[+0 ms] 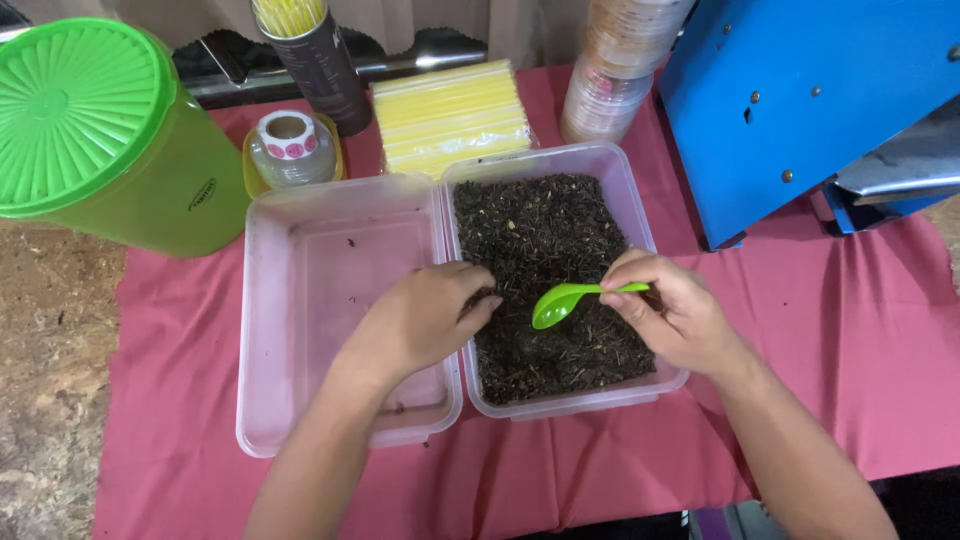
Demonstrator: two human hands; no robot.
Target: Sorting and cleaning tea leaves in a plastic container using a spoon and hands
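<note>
— Right hand (672,318) is pinching the handle of a green spoon (566,300) between thumb and fingers, and the bowl of the spoon is hovering just over the dark dried leaves (545,240), pointing toward the other hand

— And the left hand (425,318)?

— It is curling loosely, fingertips pressing into the leaves just beside the spoon's bowl; it is gripping nothing I can make out

— What is holding the leaves?

— Under both hands a clear plastic box (632,200) is sitting nearly full of them. Its lid (300,300), or a twin tray, is lying open under the left wrist, carrying only a few crumbs

— So how far along is the scooping looking?

— Barely begun, I am judging: the spoon's bowl is showing empty, and the heap is looking hardly touched. Beyond the hands, a green tub (110,140) with its lid shut and a pack of yellow straws (450,115) are waiting on the red cloth (850,330)
</note>
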